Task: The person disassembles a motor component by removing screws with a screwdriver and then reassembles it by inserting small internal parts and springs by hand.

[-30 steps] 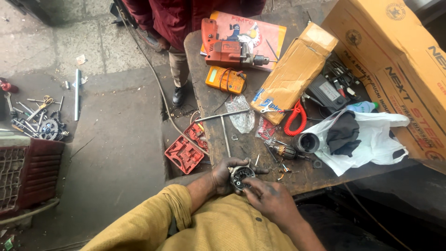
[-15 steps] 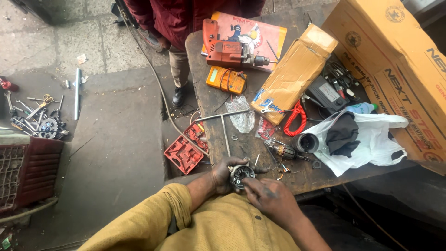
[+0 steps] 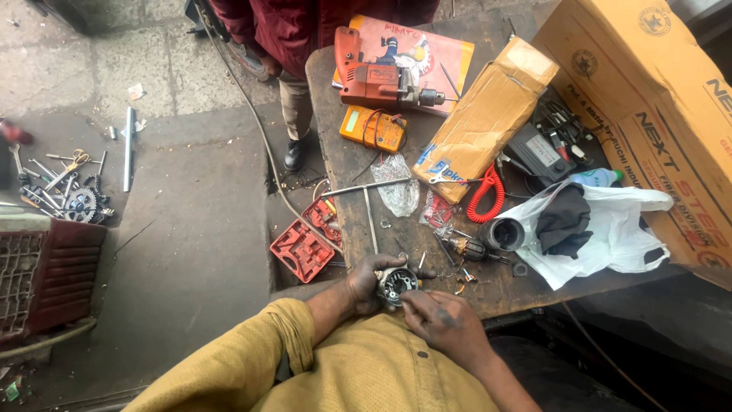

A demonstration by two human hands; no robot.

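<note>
**Hands on a small motor part at the table's near edge**

Little has shifted since the earlier frames — both hands sit at the same spot on the table edge, the right one perhaps drawn a touch closer over the part.

Far left on the floor lies a scatter of hand tools (image 3: 65, 187), with a dark red crate (image 3: 47, 275) nearer the camera. An open red tool case (image 3: 305, 243) lies on the ground just beside the table (image 3: 347, 179). The left hand (image 3: 366, 281) is curled around a small round metal motor part (image 3: 398, 284), fingers wrapped on its side. The right hand (image 3: 441, 322) rests against the same part from the near side, fingers pinched at its rim — whether they grip something tiny I cannot tell.

Farther back on the table are a yellow multimeter (image 3: 374, 128) and an orange electric drill (image 3: 377, 80); right of these, a brown wrapped parcel (image 3: 488, 114), a red coiled cord (image 3: 488, 200), a white plastic bag (image 3: 610, 229) and a large cardboard box (image 3: 656, 99). A person in a maroon garment (image 3: 305, 30) stands at the far end.
</note>
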